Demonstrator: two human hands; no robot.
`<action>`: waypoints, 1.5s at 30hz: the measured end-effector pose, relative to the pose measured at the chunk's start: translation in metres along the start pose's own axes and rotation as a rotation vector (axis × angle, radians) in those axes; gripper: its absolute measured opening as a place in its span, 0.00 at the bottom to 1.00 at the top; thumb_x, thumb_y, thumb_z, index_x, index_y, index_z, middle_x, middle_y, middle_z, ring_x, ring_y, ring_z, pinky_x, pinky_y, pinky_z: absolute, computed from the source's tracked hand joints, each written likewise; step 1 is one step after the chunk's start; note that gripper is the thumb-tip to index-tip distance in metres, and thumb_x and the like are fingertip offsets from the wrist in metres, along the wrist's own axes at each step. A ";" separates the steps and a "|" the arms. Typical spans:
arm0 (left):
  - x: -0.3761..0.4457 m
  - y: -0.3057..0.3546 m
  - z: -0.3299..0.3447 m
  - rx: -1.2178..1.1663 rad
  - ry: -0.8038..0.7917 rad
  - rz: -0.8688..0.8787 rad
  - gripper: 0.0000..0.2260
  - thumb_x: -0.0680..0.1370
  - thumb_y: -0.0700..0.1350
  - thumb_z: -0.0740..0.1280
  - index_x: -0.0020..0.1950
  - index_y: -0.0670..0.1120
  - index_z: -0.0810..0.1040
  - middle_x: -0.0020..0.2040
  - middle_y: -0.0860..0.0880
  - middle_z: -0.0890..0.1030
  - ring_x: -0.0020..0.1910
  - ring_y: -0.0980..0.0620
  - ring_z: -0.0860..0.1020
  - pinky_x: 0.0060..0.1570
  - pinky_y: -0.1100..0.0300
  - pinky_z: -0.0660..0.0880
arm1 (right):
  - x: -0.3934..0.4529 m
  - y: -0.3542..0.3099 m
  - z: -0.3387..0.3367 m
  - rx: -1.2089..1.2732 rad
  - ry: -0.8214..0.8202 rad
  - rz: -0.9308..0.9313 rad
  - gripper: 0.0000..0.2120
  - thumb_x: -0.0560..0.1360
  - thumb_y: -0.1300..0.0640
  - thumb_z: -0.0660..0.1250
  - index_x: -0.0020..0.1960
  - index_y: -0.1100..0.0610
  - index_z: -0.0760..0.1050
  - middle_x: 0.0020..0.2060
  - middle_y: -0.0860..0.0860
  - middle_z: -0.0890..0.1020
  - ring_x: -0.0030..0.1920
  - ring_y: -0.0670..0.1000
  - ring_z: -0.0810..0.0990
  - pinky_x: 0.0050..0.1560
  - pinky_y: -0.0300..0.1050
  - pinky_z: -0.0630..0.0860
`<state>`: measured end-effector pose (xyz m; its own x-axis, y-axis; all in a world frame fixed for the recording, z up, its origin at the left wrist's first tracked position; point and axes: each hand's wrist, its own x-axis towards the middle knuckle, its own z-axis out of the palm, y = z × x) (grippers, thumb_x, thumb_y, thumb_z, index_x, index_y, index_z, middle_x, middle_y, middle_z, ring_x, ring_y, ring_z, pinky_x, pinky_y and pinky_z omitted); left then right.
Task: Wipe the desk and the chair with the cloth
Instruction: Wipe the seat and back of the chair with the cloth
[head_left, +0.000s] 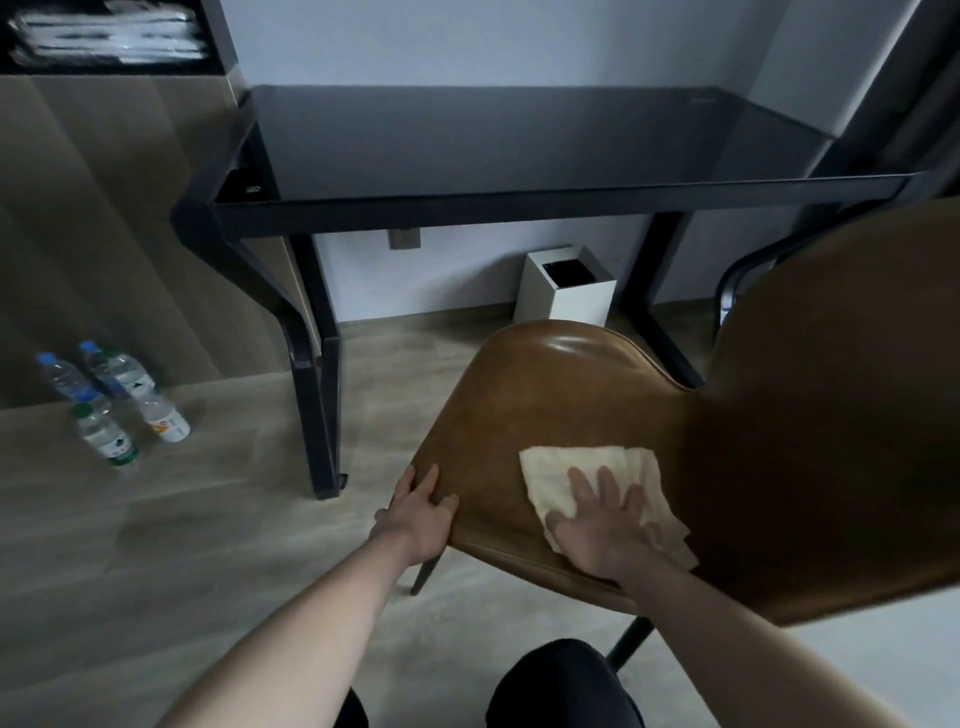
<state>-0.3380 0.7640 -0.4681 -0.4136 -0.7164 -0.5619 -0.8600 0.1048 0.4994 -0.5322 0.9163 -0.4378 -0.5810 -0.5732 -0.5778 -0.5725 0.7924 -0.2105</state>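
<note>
A brown leather chair (566, 395) stands in front of me, its seat toward the left and its backrest rising at the right. A cream cloth (550, 467) lies flat on the seat. My right hand (602, 519) presses on the cloth with straight, spread fingers. My left hand (421, 509) grips the seat's left edge, thumb on top and fingers curled around the rim. Behind the chair stands the black desk (519, 140) with a dark glossy top.
A white square bin (566, 296) sits on the floor under the desk. Several water bottles (111, 400) stand on the floor at the left by a wood-panelled wall. A dark shelf (109, 36) holds folded white items at the top left. My knees show at the bottom edge.
</note>
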 end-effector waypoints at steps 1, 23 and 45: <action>-0.001 0.000 0.001 -0.006 0.003 0.007 0.32 0.83 0.65 0.54 0.86 0.63 0.50 0.86 0.58 0.43 0.82 0.34 0.58 0.81 0.43 0.57 | 0.001 0.002 0.000 0.003 -0.002 0.003 0.38 0.84 0.33 0.53 0.85 0.38 0.36 0.85 0.47 0.34 0.83 0.67 0.32 0.81 0.70 0.45; 0.010 -0.004 0.006 0.006 0.036 0.046 0.29 0.85 0.64 0.53 0.85 0.64 0.49 0.86 0.61 0.43 0.79 0.37 0.61 0.64 0.53 0.69 | 0.091 -0.020 -0.050 -0.056 0.081 0.068 0.39 0.83 0.31 0.52 0.85 0.38 0.35 0.85 0.50 0.35 0.83 0.68 0.36 0.80 0.74 0.44; 0.005 0.009 0.016 -0.010 0.090 -0.003 0.29 0.85 0.59 0.52 0.86 0.63 0.49 0.86 0.58 0.44 0.79 0.35 0.58 0.72 0.48 0.66 | 0.094 -0.021 -0.042 -0.044 0.117 0.053 0.42 0.81 0.27 0.53 0.84 0.37 0.33 0.84 0.50 0.31 0.81 0.69 0.30 0.77 0.79 0.38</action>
<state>-0.3520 0.7722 -0.4769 -0.3821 -0.7757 -0.5022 -0.8581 0.0961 0.5044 -0.5990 0.8374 -0.4544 -0.6731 -0.5533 -0.4907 -0.5626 0.8138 -0.1459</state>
